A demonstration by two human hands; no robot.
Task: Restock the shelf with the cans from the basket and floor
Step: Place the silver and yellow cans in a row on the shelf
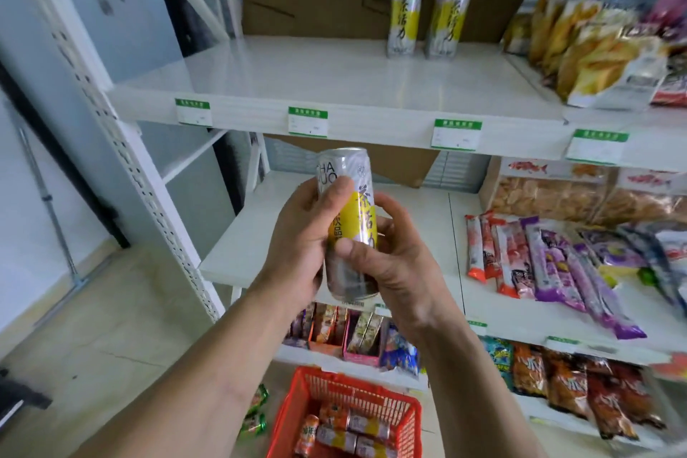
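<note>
Tea can (351,223), slim, silver and yellow, sits upright between both my hands below the upper shelf (334,85): left hand (297,245) and right hand (394,257) wrapped around it. Two matching cans (425,15) stand on that shelf; the red basket (297,394) holds several more.

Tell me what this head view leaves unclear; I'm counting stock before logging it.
- Red basket: cut off by the bottom edge and the forearms, so its can count is unknown.
- Green packets on the floor: partly behind the left forearm, blurred.
- Held can: label partly covered by the left hand and right hand.
- Price tags: print too small to read.
</note>
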